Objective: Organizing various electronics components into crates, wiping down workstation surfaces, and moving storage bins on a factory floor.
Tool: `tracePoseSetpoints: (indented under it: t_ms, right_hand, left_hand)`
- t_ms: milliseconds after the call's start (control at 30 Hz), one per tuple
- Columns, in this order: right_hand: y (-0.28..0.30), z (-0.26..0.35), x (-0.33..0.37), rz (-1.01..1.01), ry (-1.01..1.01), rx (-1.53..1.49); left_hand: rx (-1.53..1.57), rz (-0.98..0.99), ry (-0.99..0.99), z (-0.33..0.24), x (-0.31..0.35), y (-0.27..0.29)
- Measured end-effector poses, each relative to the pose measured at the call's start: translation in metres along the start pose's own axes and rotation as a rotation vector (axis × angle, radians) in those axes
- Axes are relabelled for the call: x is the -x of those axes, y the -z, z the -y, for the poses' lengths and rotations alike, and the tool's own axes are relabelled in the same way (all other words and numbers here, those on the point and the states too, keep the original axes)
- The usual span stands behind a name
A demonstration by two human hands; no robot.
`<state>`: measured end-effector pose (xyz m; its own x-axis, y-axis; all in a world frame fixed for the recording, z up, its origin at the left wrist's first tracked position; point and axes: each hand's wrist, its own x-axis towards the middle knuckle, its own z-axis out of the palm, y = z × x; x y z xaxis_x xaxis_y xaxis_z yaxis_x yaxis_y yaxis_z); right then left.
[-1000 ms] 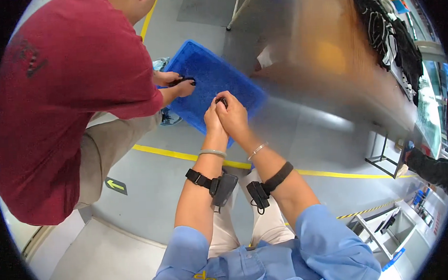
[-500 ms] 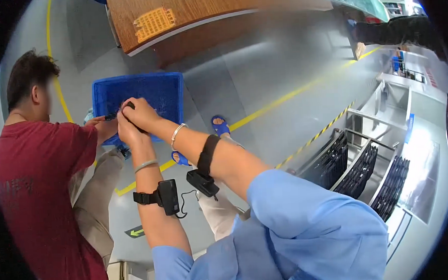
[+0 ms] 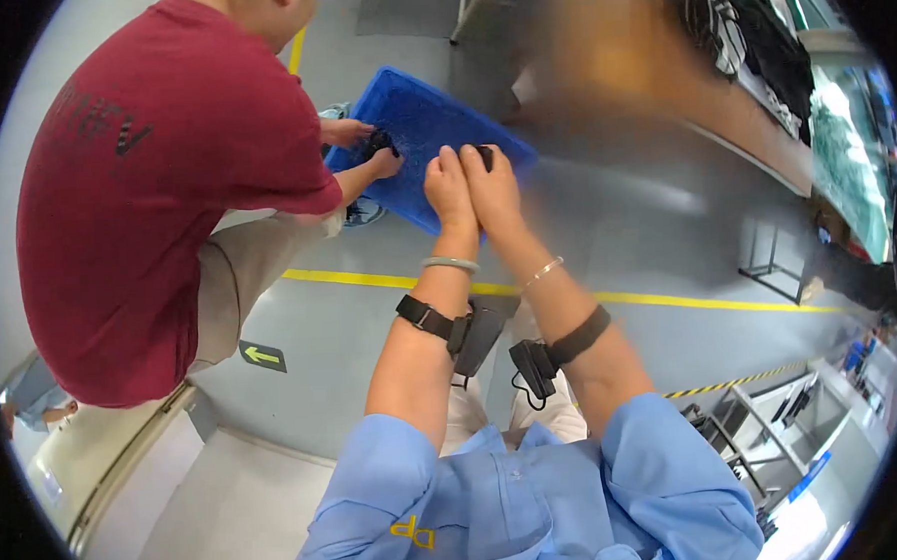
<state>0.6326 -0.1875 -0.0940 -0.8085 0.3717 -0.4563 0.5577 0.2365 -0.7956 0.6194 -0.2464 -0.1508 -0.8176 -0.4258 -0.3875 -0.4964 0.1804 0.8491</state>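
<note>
My two hands are held side by side over the near edge of a blue plastic bin [image 3: 415,91]. In my right hand [image 3: 497,193] is a small black object [image 3: 484,157], mostly covered by the fingers; its kind cannot be made out. My left hand [image 3: 450,192] is closed against the right one, and anything in its palm is hidden. To the left, a person in a dark red shirt [image 3: 164,182] crouches and holds a black item [image 3: 378,143] over the bin with both hands.
A brown wooden table [image 3: 650,91], partly blurred, stands beyond the bin with dark cables or straps [image 3: 723,38] on it. Yellow tape [image 3: 368,278] crosses the grey floor. White cabinets [image 3: 141,464] are at lower left, and a metal rack [image 3: 775,426] at lower right.
The view has swung, so the bin and my hands appear further right and the person in red looms larger. My hands stay together with the black object in the right one.
</note>
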Motion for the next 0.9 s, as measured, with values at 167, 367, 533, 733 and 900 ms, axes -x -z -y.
tracePoseSetpoints:
  t_ms: [167, 367, 533, 733, 900]
  right_hand:
    - [0.013, -0.014, -0.017, -0.064, 0.18, 0.076]
    - [0.003, 0.026, 0.0, -0.109, 0.169, 0.014]
    - [0.013, -0.022, -0.041, -0.085, 0.578, 0.315]
    - [-0.004, 0.004, -0.015, -0.019, 0.322, 0.034]
    - [0.016, 0.016, -0.02, 0.091, 0.336, 0.065]
  left_hand:
    - [0.057, 0.024, 0.004, -0.04, 0.016, -0.006]
    - [0.097, 0.044, -0.033, -0.04, 0.008, 0.012]
    - [-0.245, 0.154, -0.343, -0.052, 0.009, 0.003]
    - [0.125, -0.129, 0.066, -0.042, 0.02, 0.017]
    - [0.674, -0.223, 0.404, -0.065, 0.038, 0.004]
